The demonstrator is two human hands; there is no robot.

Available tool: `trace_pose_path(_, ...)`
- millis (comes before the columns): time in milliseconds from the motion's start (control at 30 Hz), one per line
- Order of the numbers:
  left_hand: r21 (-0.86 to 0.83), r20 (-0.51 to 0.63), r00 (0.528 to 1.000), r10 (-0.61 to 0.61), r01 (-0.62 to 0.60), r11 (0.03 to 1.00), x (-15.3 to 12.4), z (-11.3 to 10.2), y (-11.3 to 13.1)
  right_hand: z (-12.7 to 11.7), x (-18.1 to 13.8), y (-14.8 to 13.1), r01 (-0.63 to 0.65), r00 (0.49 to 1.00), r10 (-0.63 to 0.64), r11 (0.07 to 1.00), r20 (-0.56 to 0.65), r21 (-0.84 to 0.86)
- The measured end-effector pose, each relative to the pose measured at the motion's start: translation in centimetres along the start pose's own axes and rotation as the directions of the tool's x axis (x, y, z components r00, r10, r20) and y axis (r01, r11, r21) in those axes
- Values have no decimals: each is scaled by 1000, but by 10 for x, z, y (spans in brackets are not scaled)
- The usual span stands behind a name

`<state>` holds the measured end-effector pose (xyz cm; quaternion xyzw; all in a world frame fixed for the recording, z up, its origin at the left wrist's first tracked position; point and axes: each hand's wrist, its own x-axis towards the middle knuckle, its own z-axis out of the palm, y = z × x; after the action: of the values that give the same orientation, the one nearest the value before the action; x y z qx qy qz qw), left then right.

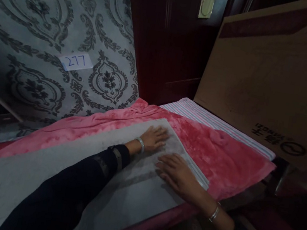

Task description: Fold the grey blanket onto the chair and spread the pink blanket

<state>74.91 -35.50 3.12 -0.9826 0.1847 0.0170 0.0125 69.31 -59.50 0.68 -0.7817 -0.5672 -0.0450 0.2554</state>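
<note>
A long pale grey-white cloth [63,162] lies spread over a pink plush blanket [208,140]. My left hand [154,138] rests flat on the cloth near its far end, fingers stretched out. Lower and to the right, my right hand [177,174] lies on the same cloth with its fingers extended, palm down. The cloth's right end shows a layered or striped edge just beyond both hands. Neither hand grips anything that I can see.
Behind the blanket is a striped mattress or pad [201,113]. A large cardboard box [274,80] leans at the right. Patterned wallpaper [109,80] with a paper label [77,61] reading 277 covers the left wall. A dark red panel [172,35] carries a switch plate [206,6].
</note>
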Motion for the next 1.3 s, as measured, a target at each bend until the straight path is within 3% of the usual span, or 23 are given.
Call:
trace_pose_path(67, -10, 29, 991, 133, -133, 991, 6, 7, 6, 4, -7, 14, -73, 997, 72, 991, -16, -110)
trace_pose_path(133, -19, 38, 988, 149, -148, 989, 17, 11, 4, 11, -12, 22, -112, 993, 116, 977, 15, -181)
trace_pose_path(267, -26, 3, 998, 57, -57, 998, 46, 10, -15, 19, -17, 24, -119, 988, 136, 973, 70, -197)
trace_pose_path(533, -101, 28, 995, -100, 102, 990, 80, 13, -48, 13, -18, 23, -124, 989, 135, 977, 56, -173)
trace_pose_path(700, -47, 21, 984, -177, 177, 983, 83, 7, -45, 12, -17, 22, -126, 988, 140, 976, 68, -175)
trace_pose_path(800, -8, -38, 972, -230, 230, 973, 69, -5, -34, 12, -16, 23, -132, 987, 147, 974, 71, -185)
trace_pose_path(900, -17, -35, 966, -258, 258, 966, 35, -18, -20, 13, -15, 25, -122, 987, 140, 972, 80, -203)
trace_pose_path(1000, -5, 67, 968, -241, 242, 970, -22, -25, -5, 16, -16, 28, -107, 990, 124, 969, 63, -222)
trace_pose_path(1167, 22, 153, 956, -252, 252, 968, -152, -24, 27, 19, -17, 31, -106, 990, 127, 960, 64, -258)
trace_pose_path(1300, 27, 94, 931, -353, 352, 936, -267, -4, 51, 22, -17, 35, -115, 989, 137, 955, 60, -273)
